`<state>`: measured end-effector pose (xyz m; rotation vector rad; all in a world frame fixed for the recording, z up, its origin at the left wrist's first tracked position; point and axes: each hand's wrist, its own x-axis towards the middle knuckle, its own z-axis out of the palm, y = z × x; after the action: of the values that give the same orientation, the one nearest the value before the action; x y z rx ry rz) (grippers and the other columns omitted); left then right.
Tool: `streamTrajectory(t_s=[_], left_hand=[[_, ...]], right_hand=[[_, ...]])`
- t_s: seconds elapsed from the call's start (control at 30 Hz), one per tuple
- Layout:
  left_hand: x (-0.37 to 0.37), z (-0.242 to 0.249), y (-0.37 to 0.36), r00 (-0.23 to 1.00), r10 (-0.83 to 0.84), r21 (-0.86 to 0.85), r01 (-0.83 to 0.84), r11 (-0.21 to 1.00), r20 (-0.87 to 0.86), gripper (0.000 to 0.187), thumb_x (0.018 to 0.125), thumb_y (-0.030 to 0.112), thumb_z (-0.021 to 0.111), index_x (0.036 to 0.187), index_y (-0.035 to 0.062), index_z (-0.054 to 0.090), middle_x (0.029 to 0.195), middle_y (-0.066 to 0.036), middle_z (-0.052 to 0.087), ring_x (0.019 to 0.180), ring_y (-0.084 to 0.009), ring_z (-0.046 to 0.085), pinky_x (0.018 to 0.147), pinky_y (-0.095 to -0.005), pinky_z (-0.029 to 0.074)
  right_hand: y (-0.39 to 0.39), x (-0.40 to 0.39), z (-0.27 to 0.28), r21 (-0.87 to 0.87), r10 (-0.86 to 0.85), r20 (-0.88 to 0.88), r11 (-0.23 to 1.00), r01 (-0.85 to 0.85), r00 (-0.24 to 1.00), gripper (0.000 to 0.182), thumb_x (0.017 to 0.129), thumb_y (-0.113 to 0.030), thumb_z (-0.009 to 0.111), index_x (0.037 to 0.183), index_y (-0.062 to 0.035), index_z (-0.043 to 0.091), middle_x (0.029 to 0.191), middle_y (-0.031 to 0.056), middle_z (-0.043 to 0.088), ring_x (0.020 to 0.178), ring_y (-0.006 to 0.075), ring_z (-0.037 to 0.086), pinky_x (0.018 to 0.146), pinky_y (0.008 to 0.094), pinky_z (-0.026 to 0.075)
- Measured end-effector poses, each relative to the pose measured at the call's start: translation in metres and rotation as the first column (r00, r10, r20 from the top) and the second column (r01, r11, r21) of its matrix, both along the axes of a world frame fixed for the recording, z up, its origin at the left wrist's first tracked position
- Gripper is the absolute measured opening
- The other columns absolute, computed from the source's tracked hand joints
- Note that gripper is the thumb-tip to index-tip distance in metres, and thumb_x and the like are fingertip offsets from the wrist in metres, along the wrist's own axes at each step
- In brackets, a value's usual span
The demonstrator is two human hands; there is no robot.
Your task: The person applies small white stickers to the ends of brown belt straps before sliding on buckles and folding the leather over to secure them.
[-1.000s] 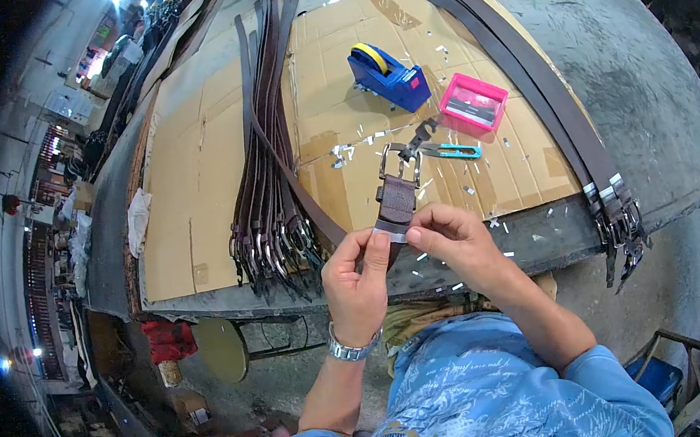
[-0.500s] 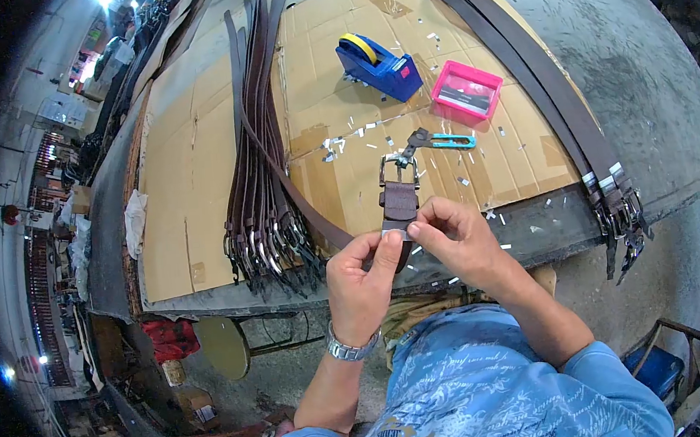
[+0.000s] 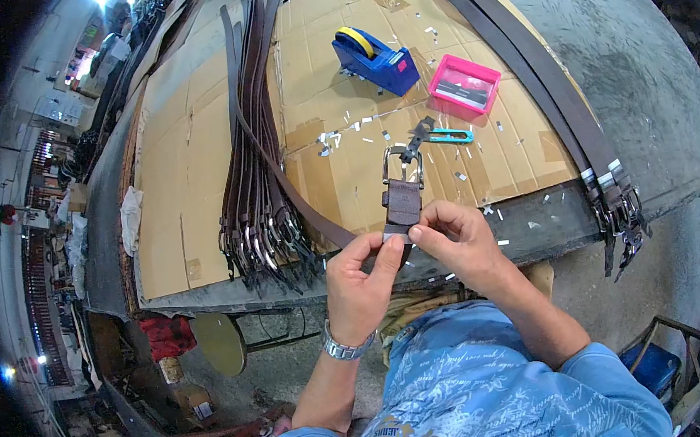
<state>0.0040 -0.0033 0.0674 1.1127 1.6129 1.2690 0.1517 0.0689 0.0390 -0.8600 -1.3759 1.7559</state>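
At table edge (image 3: 549, 253), we pinch 1 belt (image 3: 403, 201) in left hand (image 3: 360, 288) and right hand (image 3: 469, 245), both equally near; buckle (image 3: 387, 172) points away.

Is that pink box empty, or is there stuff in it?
Not empty: the pink box has flat dark and white pieces inside, showing through its open top.
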Motion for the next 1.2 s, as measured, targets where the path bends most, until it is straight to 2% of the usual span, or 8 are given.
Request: streamTrajectory(t_s=[0.3,0.47,0.77,0.97,1.0,1.03,1.1,1.2], left_hand=[[0.000,-0.004,-0.003,0.988,-0.062,0.042,0.068,0.997,-0.139,0.020,0.095,0.016,0.063,0.095,-0.0036,0.067,0.076,0.000,0.065,0.072,-0.0042,0.052,0.062,-0.0232,0.044],[-0.019,0.012,-0.001,0.965,-0.250,-0.148,0.237,0.960,-0.079,0.018,0.096,0.014,0.060,0.099,-0.0027,0.066,0.085,0.003,0.064,0.080,-0.0031,0.053,0.072,-0.0200,0.044],[-0.031,-0.002,0.001,0.941,-0.329,-0.141,0.317,0.938,-0.073,0.015,0.098,0.013,0.056,0.102,-0.0010,0.060,0.081,0.004,0.059,0.075,-0.0012,0.047,0.065,-0.0202,0.039],[-0.021,-0.016,-0.002,0.989,-0.114,-0.015,0.113,0.993,-0.089,0.015,0.095,0.014,0.058,0.090,-0.0002,0.057,0.065,0.000,0.056,0.060,-0.0032,0.043,0.050,-0.0246,0.034],[-0.023,-0.019,-0.004,0.984,-0.093,-0.036,0.088,0.995,-0.150,0.014,0.096,0.012,0.057,0.092,-0.0008,0.056,0.068,-0.001,0.060,0.061,-0.0035,0.051,0.052,-0.0235,0.041],[-0.021,-0.022,-0.004,0.987,-0.085,-0.014,0.084,0.996,-0.138,0.014,0.096,0.012,0.057,0.092,-0.0008,0.056,0.068,-0.001,0.060,0.061,-0.0035,0.051,0.052,-0.0235,0.041],[-0.017,-0.022,-0.003,0.966,0.020,0.037,-0.031,0.999,0.259,0.011,0.096,0.009,0.055,0.094,-0.0021,0.055,0.075,-0.005,0.064,0.066,-0.0085,0.062,0.058,-0.0247,0.051],[-0.026,-0.012,-0.012,0.966,0.026,0.035,-0.037,0.999,0.256,0.010,0.096,0.007,0.052,0.096,-0.0033,0.054,0.082,-0.011,0.068,0.071,-0.0151,0.068,0.065,-0.0281,0.057]], right_hand=[[-0.001,0.004,0.000,-0.044,0.018,0.044,0.999,-0.016,0.999,0.018,0.087,-0.015,0.068,0.080,-0.0020,0.058,0.069,-0.0046,0.053,0.067,0.0036,0.047,0.057,0.0242,0.040],[-0.004,0.006,-0.004,0.345,-0.109,0.156,0.937,0.049,0.982,0.017,0.083,-0.011,0.069,0.081,0.0016,0.058,0.069,0.0097,0.058,0.064,0.0158,0.056,0.059,0.0307,0.046],[-0.009,0.000,0.000,0.354,-0.107,0.172,0.934,0.040,0.979,0.015,0.083,-0.009,0.069,0.082,0.0021,0.058,0.074,0.0122,0.059,0.066,0.0185,0.058,0.062,0.0319,0.048],[0.000,-0.010,-0.007,0.311,-0.020,0.229,0.949,-0.054,0.973,0.018,0.086,-0.014,0.067,0.087,0.0028,0.061,0.073,0.0121,0.062,0.067,0.0162,0.059,0.063,0.0321,0.048],[0.005,-0.011,-0.005,0.277,0.043,0.243,0.954,-0.111,0.969,0.018,0.087,-0.014,0.066,0.088,0.0027,0.062,0.075,0.0124,0.063,0.069,0.0167,0.060,0.064,0.0320,0.048],[0.010,-0.012,-0.005,0.238,0.108,0.253,0.956,-0.170,0.961,0.018,0.088,-0.015,0.064,0.090,0.0026,0.063,0.077,0.0128,0.064,0.071,0.0171,0.061,0.065,0.0319,0.048],[0.027,-0.013,0.000,0.331,0.056,0.306,0.930,-0.161,0.951,0.018,0.089,-0.016,0.064,0.092,0.0018,0.065,0.079,0.0133,0.065,0.073,0.0181,0.062,0.066,0.0318,0.048],[0.082,-0.016,-0.011,0.494,-0.158,0.251,0.870,0.014,0.955,0.020,0.089,-0.017,0.063,0.100,-0.0002,0.067,0.086,0.0146,0.067,0.078,0.0216,0.063,0.071,0.0334,0.049]])
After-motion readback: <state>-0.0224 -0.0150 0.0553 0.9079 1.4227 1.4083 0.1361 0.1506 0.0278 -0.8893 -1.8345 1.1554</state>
